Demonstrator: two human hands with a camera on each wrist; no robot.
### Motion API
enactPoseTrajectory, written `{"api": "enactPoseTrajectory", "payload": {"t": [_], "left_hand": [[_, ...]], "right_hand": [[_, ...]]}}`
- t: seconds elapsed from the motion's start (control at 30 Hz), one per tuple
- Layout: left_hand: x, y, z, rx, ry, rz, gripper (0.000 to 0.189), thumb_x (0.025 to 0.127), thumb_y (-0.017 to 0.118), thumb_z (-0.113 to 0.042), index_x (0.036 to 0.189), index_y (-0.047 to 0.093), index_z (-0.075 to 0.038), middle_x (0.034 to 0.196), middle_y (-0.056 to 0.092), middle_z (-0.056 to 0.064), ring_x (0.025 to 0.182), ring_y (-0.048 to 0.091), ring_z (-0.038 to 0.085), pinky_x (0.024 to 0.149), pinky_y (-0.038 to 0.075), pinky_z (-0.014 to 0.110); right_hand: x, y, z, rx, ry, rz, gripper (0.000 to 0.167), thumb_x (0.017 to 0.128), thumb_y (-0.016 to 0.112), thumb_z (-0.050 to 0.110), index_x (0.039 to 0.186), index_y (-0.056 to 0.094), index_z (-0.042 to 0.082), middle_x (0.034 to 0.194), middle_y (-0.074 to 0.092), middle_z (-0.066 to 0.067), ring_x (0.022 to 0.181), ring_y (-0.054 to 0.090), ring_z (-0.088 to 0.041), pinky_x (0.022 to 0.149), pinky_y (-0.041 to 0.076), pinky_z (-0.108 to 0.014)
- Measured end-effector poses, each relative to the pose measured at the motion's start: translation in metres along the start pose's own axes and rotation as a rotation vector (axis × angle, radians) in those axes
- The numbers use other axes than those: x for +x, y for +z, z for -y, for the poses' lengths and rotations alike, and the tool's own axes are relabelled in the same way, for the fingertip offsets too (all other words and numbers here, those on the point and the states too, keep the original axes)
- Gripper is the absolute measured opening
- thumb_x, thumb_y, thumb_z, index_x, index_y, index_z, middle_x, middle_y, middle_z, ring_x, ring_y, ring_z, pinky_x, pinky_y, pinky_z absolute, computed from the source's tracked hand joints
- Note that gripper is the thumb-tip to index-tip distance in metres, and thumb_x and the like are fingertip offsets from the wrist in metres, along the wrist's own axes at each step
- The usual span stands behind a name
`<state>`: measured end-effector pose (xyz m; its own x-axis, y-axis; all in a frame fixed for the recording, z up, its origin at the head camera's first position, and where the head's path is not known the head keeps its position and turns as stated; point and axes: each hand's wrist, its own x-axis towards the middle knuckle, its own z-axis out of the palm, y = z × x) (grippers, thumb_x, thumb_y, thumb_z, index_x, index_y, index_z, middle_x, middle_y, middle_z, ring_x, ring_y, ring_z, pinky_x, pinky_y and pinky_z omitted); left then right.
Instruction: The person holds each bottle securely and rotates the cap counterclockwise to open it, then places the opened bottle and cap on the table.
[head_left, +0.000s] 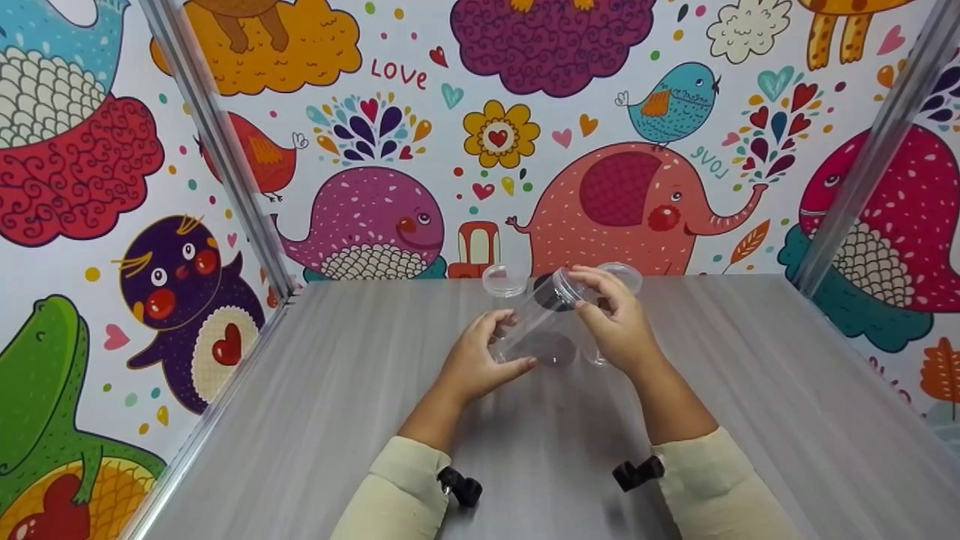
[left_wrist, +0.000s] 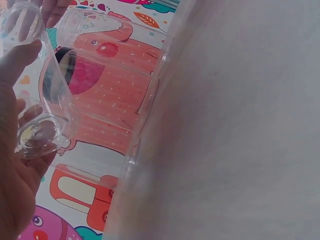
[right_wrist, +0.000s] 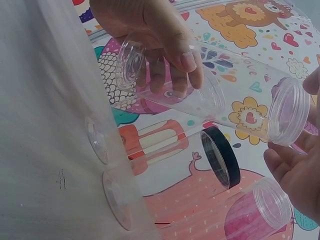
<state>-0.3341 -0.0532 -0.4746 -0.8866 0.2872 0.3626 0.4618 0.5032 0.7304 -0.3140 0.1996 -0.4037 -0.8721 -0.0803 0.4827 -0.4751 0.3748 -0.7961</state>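
Note:
Both hands hold a clear plastic jar (head_left: 531, 321), tilted with its threaded neck up and to the right. My left hand (head_left: 474, 358) grips it near the base, thumb on the near side and fingers on the far side. At the neck, my right hand (head_left: 621, 321) holds the rim between thumb and fingers. In the right wrist view the jar's neck (right_wrist: 291, 111) shows screw threads and no lid, and the see-through wall reveals nothing inside.
Behind the held jar stands a clear jar with a black band (right_wrist: 220, 157) round its top. Another clear jar (head_left: 621, 276) is at its right, and one more (head_left: 504, 280) at its left. The grey wood-grain table (head_left: 337, 420) meets cartoon-printed walls (head_left: 495, 195).

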Motion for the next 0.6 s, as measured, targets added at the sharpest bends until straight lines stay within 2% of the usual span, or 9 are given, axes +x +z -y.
{"api": "enactPoseTrajectory", "payload": {"t": [0.2, 0.4, 0.6], "left_hand": [[0.0004, -0.0006, -0.0001, 0.007, 0.012, -0.006, 0.089, 0.079, 0.088, -0.062, 0.151, 0.055, -0.023, 0.140, 0.065, -0.002, 0.124, 0.065, 0.020, 0.107, 0.059, 0.043], [0.0006, -0.0009, -0.0014, 0.013, 0.010, -0.011, 0.087, 0.080, 0.090, -0.055, 0.151, 0.055, -0.021, 0.140, 0.065, 0.000, 0.123, 0.065, 0.022, 0.106, 0.059, 0.046], [0.0003, -0.0005, -0.0014, -0.017, 0.005, -0.007, 0.086, 0.080, 0.090, -0.052, 0.152, 0.054, -0.021, 0.140, 0.065, 0.002, 0.127, 0.065, 0.027, 0.109, 0.059, 0.049]], "right_hand": [[0.0017, -0.0005, -0.0020, -0.058, 0.040, -0.035, 0.046, 0.101, 0.072, 0.034, 0.145, 0.064, 0.023, 0.147, 0.061, -0.003, 0.129, 0.058, -0.021, 0.100, 0.055, -0.033], [0.0026, 0.0007, -0.0026, -0.140, 0.097, -0.081, 0.051, 0.099, 0.072, 0.049, 0.143, 0.066, 0.024, 0.131, 0.065, -0.007, 0.106, 0.060, -0.022, 0.083, 0.057, -0.032], [0.0027, 0.0026, -0.0026, -0.177, 0.085, -0.098, 0.047, 0.099, 0.074, 0.045, 0.138, 0.071, 0.020, 0.122, 0.067, -0.009, 0.096, 0.057, -0.019, 0.079, 0.052, -0.026]]}}
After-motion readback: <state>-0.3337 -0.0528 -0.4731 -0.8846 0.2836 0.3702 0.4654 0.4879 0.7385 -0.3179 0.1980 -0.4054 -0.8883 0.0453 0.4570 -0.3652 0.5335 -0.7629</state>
